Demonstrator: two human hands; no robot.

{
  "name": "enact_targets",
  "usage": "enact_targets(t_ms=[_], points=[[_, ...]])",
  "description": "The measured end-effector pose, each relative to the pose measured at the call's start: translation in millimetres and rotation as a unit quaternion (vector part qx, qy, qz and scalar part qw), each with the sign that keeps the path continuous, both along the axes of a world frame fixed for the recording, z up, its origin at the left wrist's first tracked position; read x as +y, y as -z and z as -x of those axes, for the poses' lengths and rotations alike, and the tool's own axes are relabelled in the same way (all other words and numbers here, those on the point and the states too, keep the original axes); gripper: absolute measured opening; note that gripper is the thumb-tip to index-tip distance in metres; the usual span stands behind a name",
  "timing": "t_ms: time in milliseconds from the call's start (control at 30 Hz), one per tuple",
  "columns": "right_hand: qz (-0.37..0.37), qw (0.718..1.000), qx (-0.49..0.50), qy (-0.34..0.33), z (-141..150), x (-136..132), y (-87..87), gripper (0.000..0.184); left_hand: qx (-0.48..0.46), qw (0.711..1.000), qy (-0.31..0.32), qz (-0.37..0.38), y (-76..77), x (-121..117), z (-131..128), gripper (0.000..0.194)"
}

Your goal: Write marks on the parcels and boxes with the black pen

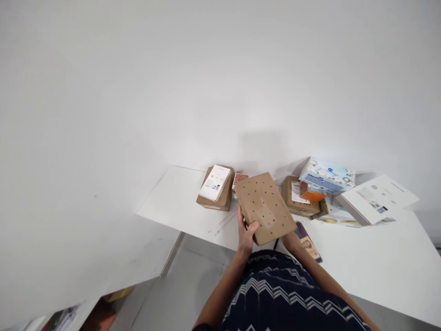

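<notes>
A brown cardboard box [267,204] dotted with small dark marks is held tilted above the table's front edge. My left hand [246,233] grips its lower left side, thumb on the upper face and fingers along the edge. At the lower right corner, my right hand [291,241] holds the box from beneath, its fingers hidden behind the cardboard. Just right of that hand lies a phone-like dark flat item [309,243] showing a picture of a face. Partly behind the box stands a small red-and-white box [239,178].
Left on the white table [165,197], a white box [215,183] lies on another cardboard box [225,202]. To the right cluster a labelled cardboard box [299,209], an orange box [313,193], a blue-white Manhua box [327,174] and a tilted large white box [375,200]. A wall rises behind.
</notes>
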State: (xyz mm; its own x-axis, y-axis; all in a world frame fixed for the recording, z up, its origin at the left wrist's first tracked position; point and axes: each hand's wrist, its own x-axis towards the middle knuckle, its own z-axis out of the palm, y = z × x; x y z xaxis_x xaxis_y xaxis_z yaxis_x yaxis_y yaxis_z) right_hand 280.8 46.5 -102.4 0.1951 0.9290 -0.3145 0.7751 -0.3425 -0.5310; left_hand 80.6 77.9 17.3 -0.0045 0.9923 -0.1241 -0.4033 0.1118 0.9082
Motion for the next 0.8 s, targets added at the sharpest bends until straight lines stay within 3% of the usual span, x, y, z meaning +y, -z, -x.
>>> enact_targets(t_ms=[167, 267, 367, 500, 667, 800], points=[[0.016, 0.989, -0.135, 0.065, -20.9, -31.1, -10.1, 0.051, -0.012, 1.0, 0.013, -0.015, 2.2, 0.4, -0.8, 0.089], [0.074, 0.969, -0.214, 0.095, -32.6, -52.2, -8.6, 0.062, -0.012, 1.0, 0.019, -0.015, 4.3, 0.7, -2.5, 0.089], [0.104, 0.969, -0.216, 0.066, -36.2, -65.1, -1.5, 0.06, -0.01, 0.999, 0.025, -0.018, 5.6, 1.0, -4.2, 0.087], [0.087, 0.968, -0.223, 0.07, -33.2, -66.3, 6.0, 0.06, -0.011, 0.999, 0.03, -0.007, 6.1, 1.3, -5.4, 0.088], [0.076, 0.979, -0.162, 0.1, -35.4, -58.3, -1.7, 0.062, 0.002, 1.0, 0.012, 0.003, 4.7, 2.5, -5.0, 0.091], [0.066, 0.969, 0.063, 0.231, -42.7, -60.4, -22.4, 0.064, 0.009, 1.0, -0.001, 0.006, 5.0, 4.0, -3.1, 0.09]])
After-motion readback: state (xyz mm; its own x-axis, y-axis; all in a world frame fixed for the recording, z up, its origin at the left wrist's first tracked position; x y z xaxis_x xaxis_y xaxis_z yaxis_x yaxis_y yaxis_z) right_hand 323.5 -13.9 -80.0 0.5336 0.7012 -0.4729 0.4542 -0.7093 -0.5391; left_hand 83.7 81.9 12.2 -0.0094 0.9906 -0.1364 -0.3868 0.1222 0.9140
